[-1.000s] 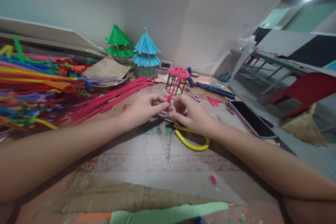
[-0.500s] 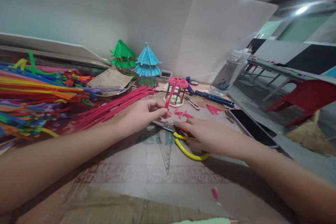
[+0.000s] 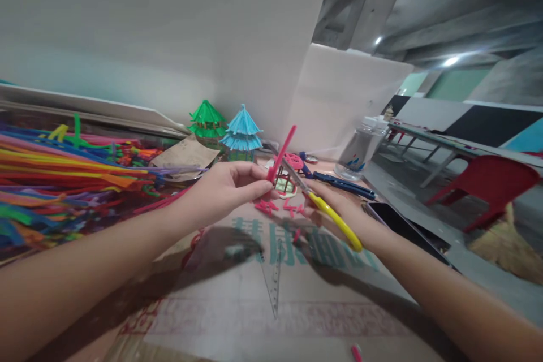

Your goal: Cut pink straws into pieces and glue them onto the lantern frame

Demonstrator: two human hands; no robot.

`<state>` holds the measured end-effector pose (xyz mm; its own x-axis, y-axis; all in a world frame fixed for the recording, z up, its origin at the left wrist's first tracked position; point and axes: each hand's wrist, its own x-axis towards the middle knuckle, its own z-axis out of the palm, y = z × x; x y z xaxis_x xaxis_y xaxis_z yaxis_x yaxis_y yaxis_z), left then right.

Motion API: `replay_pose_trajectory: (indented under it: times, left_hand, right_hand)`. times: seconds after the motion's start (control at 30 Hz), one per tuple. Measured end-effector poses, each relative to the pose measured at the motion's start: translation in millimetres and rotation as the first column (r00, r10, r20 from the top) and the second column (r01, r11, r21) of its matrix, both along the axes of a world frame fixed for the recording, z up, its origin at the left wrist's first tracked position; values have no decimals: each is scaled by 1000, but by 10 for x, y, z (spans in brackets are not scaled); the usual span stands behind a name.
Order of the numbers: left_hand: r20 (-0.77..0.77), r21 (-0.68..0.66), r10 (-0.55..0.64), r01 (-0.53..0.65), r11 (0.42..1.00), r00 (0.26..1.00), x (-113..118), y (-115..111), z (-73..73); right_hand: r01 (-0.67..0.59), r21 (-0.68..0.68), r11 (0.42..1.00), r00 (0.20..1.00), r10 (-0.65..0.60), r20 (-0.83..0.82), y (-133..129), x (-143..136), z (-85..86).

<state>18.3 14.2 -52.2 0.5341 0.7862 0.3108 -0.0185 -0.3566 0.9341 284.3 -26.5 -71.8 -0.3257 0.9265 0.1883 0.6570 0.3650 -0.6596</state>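
Note:
Between the thumb and fingers of my left hand [image 3: 237, 184] a pink pipe cleaner [image 3: 285, 150] is pinched, its free end pointing up. My right hand [image 3: 335, 209] grips yellow-handled scissors [image 3: 335, 220], raised off the table, with the blades close to the pipe cleaner. Whether the blades touch it I cannot tell. Behind them stands a small pavilion frame with a pink top [image 3: 293, 159], partly hidden by the blades and hands. Short cut pink pieces [image 3: 267, 207] lie on the table below my hands.
Bundles of coloured pipe cleaners [image 3: 63, 164] fill the left. Green [image 3: 206, 119] and blue [image 3: 241, 130] model pavilions stand at the back. A clear bottle [image 3: 358, 150], a dark blue tool [image 3: 343, 184] and a phone [image 3: 403, 232] are at right. A triangular ruler [image 3: 274, 283] lies in front.
My right hand has picked the scissors up off the table and brought the blades to the pipe cleaner. My left hand still holds the pipe cleaner. The camera view has tilted upward.

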Motion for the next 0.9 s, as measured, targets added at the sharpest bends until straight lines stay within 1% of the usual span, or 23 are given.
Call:
replay_pose_trajectory:
  times: [0.07,0.1,0.2,0.3,0.4,0.5,0.63,0.77,0.9]
  left_hand:
    - [-16,31,56,-56,998,998,-40,8,60]
    - [-20,42,86,-85,995,996,-60,20,85]
    - [-7,41,153,-153,987,988,-106,64,130]
    - [-16,33,174,-173,984,985,-120,94,132]
    - [-74,46,129,-126,991,989,-99,95,102]
    - [-102,56,79,-74,996,992,-67,72,71]
    - [-144,85,64,-52,995,988,-47,24,62]
    - [-217,95,34,-14,995,976,-46,3,50]
    - [-227,119,5,22,993,974,-48,3,16]
  right_hand:
    - [37,15,999,995,-36,-88,64,58,-2]
    - [35,14,999,994,-34,-103,81,73,0]
    - [-32,48,998,994,37,-106,78,75,14]
    - [-95,69,993,991,101,-86,27,42,21]
    - [-113,60,992,990,118,-77,-35,5,15]
    - [-104,33,994,994,105,-41,-97,-34,19]
    - [-89,-18,996,996,89,9,-165,-93,71]
    - [-87,-13,996,995,88,40,-198,-115,119]
    - [-98,-6,995,995,99,19,-195,-95,92]
